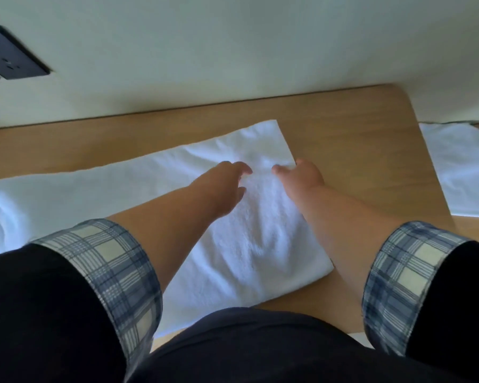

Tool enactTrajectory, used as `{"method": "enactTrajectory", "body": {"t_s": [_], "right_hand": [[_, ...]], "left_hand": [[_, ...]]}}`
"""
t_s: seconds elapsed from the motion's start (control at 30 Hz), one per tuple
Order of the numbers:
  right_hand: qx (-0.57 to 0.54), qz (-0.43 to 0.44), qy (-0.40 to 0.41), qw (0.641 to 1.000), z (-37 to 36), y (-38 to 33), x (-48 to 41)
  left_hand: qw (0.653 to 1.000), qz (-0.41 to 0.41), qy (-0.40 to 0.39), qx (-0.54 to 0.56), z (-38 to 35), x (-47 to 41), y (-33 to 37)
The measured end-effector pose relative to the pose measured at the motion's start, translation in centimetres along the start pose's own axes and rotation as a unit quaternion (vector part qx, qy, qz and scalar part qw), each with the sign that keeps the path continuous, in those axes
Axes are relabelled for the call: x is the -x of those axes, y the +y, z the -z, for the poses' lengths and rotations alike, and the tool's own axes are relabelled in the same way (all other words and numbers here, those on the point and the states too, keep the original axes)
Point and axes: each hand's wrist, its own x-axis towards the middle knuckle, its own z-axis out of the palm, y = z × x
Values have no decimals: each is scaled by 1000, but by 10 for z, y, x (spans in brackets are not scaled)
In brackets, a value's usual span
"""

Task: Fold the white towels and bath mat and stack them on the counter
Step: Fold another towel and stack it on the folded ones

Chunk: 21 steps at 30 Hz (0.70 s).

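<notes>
A white towel (255, 239) lies across the wooden counter (343, 128), folded at its right end and bunched into a roll at the far left. My left hand (224, 186) rests palm down on the folded part with its fingers apart. My right hand (302, 175) presses on the towel's right edge near the far corner, fingers curled over the edge. Whether it pinches the cloth is unclear. A second white cloth (465, 167) lies flat on a lower surface to the right.
A pale wall (233, 51) runs along the counter's far edge, with a black socket plate (9, 53) at the upper left. The counter's right edge slants down past my right arm. Dark sleeves with plaid cuffs cover both forearms' near ends.
</notes>
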Motion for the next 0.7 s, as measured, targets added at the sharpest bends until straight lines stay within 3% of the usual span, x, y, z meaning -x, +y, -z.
{"method": "enactTrajectory", "body": {"t_s": [0.1,0.2,0.3,0.37,0.43,0.53,0.7], "right_hand": [[77,27,56,995,7,8,-1],[222,168,99,955,-5,5,12],[301,258,-3,918,-24,-4,27],[344,238,-56,907,-33,-5,32],[355,201,-47,912,-39,-10,37],[334,199,-30,921,-62,-28,47],[282,334,-113,892,-130,-69,94]], "left_hand": [[996,-7,-67,-63,-26,11,14],[993,-15,-71,-89,-32,19,20],[989,-20,-76,-122,-28,31,10],[988,-4,-72,-134,-24,41,-4],[987,12,-67,-143,-21,54,-22],[987,17,-27,-160,-14,77,-53],[986,40,156,-47,6,128,-116]]}}
